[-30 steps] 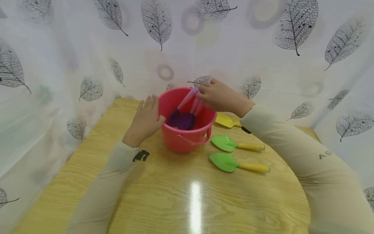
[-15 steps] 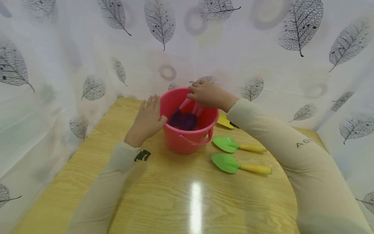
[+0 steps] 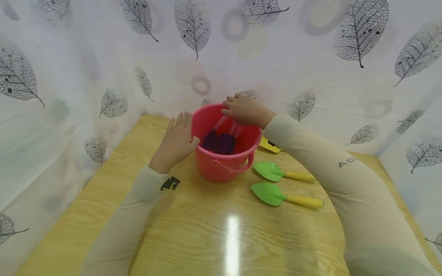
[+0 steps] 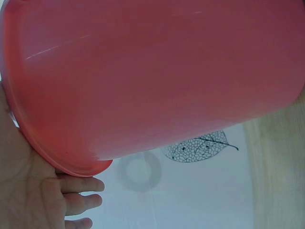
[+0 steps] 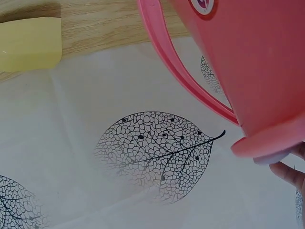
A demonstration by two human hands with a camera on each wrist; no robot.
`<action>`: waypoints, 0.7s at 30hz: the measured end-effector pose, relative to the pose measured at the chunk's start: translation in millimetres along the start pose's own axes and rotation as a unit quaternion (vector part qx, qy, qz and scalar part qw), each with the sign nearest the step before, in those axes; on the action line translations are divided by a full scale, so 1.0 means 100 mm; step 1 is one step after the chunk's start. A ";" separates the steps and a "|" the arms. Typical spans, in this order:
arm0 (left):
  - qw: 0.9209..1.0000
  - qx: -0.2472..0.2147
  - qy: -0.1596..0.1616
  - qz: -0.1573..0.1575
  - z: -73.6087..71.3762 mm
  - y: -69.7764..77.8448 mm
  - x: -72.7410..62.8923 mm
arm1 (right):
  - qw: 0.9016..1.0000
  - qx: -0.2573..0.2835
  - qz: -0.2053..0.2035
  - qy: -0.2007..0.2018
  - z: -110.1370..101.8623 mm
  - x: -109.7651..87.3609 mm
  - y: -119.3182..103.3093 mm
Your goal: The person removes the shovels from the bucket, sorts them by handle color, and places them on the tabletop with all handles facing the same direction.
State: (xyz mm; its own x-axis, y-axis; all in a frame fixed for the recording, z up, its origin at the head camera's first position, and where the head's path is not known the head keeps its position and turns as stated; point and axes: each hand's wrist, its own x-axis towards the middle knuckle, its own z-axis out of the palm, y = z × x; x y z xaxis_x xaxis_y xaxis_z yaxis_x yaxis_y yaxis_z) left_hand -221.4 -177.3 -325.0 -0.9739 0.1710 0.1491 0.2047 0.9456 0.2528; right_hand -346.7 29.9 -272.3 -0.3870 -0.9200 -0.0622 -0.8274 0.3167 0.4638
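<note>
White curtain [image 3: 169, 76] printed with dark leaves and faint rings, behind a shiny wood-grain table [image 3: 186, 230]

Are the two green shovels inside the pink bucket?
No, both green shovels lie on the wooden table beside the pink bucket, outside it.

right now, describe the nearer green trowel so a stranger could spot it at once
On the wood-grain table, find the pinkish-red bucket. To its right in the head view lies the green-bladed, yellow-handled trowel; unlike its matching neighbour, it sits nearer the camera.
</note>
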 end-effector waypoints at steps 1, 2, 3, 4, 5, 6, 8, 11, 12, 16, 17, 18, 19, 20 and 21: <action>1.000 0.000 0.000 0.000 0.00 0.00 0.00 | 1.000 -0.003 -0.004 0.002 0.01 0.01 0.00; 1.000 0.000 0.001 0.000 0.00 0.00 0.00 | 1.000 -0.007 -0.009 0.006 0.02 0.02 0.00; 1.000 0.000 0.001 0.001 0.00 0.00 0.00 | 1.000 -0.014 -0.015 0.011 0.04 0.04 -0.01; 1.000 0.000 0.001 0.001 0.00 0.00 0.00 | 0.999 -0.022 -0.021 0.015 0.05 0.05 -0.01; 1.000 0.000 0.000 0.001 0.00 0.00 0.01 | 0.999 -0.030 -0.027 0.020 0.07 0.06 -0.01; 1.000 0.001 0.000 0.001 0.01 -0.01 0.01 | 0.998 -0.038 -0.035 0.024 0.09 0.07 -0.01; 1.000 0.001 0.001 0.001 0.01 -0.01 0.01 | 0.997 -0.051 -0.047 0.035 0.12 0.09 -0.01; 1.000 0.004 0.001 0.002 0.01 -0.01 0.01 | 0.995 -0.063 -0.055 0.048 0.14 0.11 -0.02; 1.000 0.006 0.002 0.002 0.01 -0.01 0.01 | 0.995 -0.065 -0.057 0.052 0.14 0.11 -0.02; 1.000 0.010 0.002 0.003 0.00 0.00 0.00 | 0.993 -0.082 -0.060 0.056 0.11 0.13 -0.05; 1.000 0.011 0.002 0.002 0.00 0.00 0.00 | 0.993 -0.087 -0.061 0.055 0.09 0.13 -0.06; 1.000 0.010 0.002 0.002 0.00 0.00 0.00 | 0.992 -0.091 -0.063 0.055 0.07 0.14 -0.08; 1.000 0.009 0.002 0.001 0.00 0.00 0.00 | 0.992 -0.094 -0.065 0.053 0.05 0.14 -0.09; 1.000 0.009 0.002 0.000 0.00 0.00 0.00 | 0.992 -0.093 -0.067 0.051 0.04 0.15 -0.11; 1.000 0.009 0.001 0.000 0.00 0.00 0.00 | 0.992 -0.088 -0.068 0.051 0.02 0.15 -0.13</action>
State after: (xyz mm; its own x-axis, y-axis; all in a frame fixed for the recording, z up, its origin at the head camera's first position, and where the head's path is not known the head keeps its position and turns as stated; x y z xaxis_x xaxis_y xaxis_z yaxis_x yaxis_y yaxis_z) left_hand -221.7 -177.6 -325.2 -0.9738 0.1696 0.1515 0.2022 0.9508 0.2348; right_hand -342.9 12.2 -281.2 -0.2250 -0.9731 -0.0487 -0.7821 0.1505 0.6048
